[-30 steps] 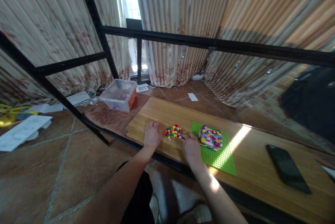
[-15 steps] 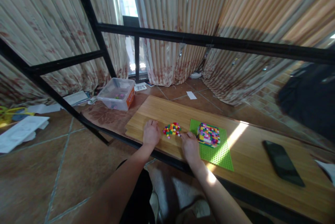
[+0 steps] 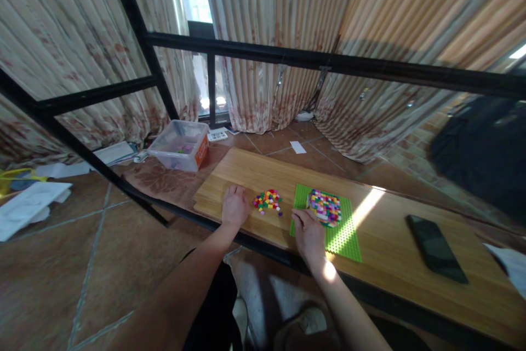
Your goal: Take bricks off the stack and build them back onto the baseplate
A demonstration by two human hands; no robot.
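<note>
My left hand (image 3: 234, 206) lies on the wooden table (image 3: 255, 170), fingers flat and holding nothing, just left of a small pile of loose coloured bricks (image 3: 268, 201). My right hand (image 3: 308, 229) rests on the near left corner of a green baseplate (image 3: 347, 237). Its fingers are bunched together, and anything between them is too small to see. A low multicoloured block of bricks (image 3: 325, 207) stands on the baseplate, right beside my right fingertips.
A black phone (image 3: 435, 248) lies on the table to the right, with white paper (image 3: 513, 263) at the far right edge. A clear plastic tub (image 3: 179, 144) sits on the floor beyond the table's left end. Black frame bars (image 3: 329, 63) cross ahead; curtains hang behind.
My right hand has moved from the loose brick pile rightwards onto the green baseplate's corner. My left hand has stayed in place. The view has shifted slightly.
</note>
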